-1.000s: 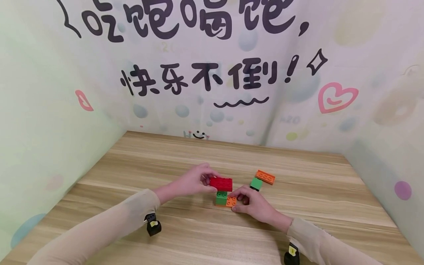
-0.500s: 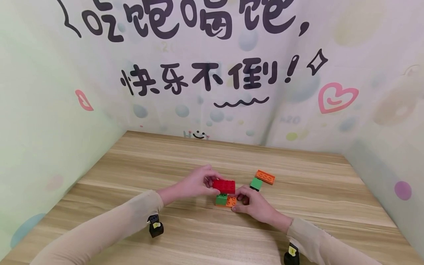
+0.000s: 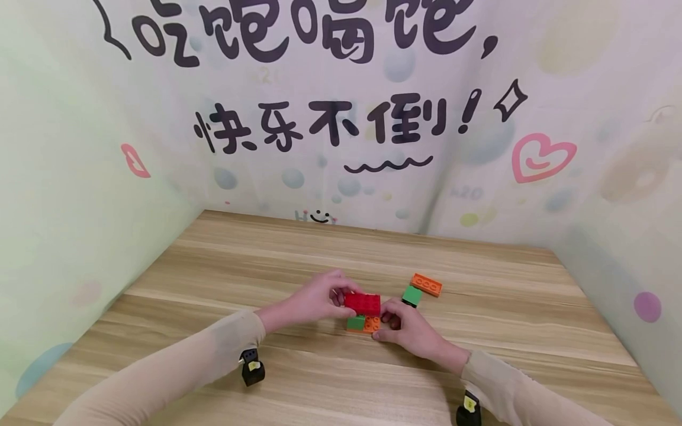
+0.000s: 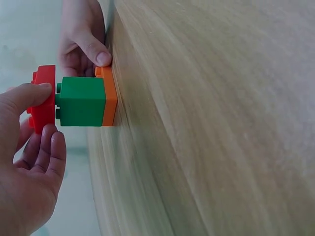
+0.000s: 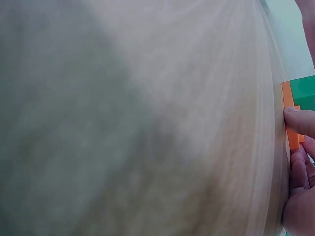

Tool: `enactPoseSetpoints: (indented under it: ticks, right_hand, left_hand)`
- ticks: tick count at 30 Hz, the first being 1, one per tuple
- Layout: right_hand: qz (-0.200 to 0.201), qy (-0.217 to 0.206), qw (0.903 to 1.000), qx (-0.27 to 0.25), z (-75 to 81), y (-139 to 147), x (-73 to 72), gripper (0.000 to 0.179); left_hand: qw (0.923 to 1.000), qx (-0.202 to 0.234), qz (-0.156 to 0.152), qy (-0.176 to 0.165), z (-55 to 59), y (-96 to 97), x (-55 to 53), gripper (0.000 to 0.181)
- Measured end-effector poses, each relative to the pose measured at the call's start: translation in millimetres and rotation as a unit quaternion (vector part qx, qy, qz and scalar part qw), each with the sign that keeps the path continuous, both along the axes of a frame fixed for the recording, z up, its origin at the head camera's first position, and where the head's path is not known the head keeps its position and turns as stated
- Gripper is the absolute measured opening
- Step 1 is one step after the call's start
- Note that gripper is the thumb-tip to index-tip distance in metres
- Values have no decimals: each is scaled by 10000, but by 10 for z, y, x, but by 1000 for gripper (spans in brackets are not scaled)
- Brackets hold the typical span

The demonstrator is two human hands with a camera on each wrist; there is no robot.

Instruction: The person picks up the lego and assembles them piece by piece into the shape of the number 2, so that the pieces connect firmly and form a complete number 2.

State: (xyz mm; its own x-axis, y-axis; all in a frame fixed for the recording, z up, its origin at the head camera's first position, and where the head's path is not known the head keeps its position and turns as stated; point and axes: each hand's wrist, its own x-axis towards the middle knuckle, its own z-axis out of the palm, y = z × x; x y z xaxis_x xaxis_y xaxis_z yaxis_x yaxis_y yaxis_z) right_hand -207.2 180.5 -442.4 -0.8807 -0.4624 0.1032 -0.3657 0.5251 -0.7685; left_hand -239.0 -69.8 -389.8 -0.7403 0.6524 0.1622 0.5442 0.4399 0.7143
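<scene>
My left hand pinches a flat red building brick between thumb and fingers. In the left wrist view the red brick is right at the studs of a green brick. That green brick sits on one end of a flat orange brick, which lies on the table. On the orange brick's other end, bare studs show in the head view. My right hand pinches this end, its thumb at the orange edge in the right wrist view.
Behind my right hand a second green brick with a dark base stands on the wooden table. Just beyond it lies another flat orange brick. A printed cloth hangs along the table's back edge.
My left hand has carried the red brick a little right and down, from above the green brick's left to over its studs. My right hand has stayed on the orange brick.
</scene>
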Motion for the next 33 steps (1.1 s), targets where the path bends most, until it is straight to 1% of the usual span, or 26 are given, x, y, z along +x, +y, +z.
enactPoseSetpoints:
  ticks: [4,10,14,19,23,28,33]
  right_hand:
    - [-16,30,10000,6,-8,2,-4,23]
    - [-81,-24,10000,53,-12,-3,-8,25]
    - [-45,-28,10000,60,-13,-4,-9,25]
    - [-24,-4,10000,66,-18,-1,-11,27]
    - [-22,13,10000,67,-9,-2,-12,28]
    - [-34,6,9999,99,-3,-5,-11,30]
    - [-44,-29,9999,104,-1,-9,-7,31]
  left_hand:
    - [10000,-21,-11,1,-38,5,0,35]
    - [10000,15,-9,-15,-57,16,16,37]
    - [9999,108,-90,-41,-76,21,23,41]
    - [9996,232,-113,-100,-102,13,27,42]
    - [9996,241,-93,-86,-113,4,26,39]
    - [9994,289,-31,-168,-122,-28,15,32]
    - [9989,382,-34,-257,-137,-51,6,31]
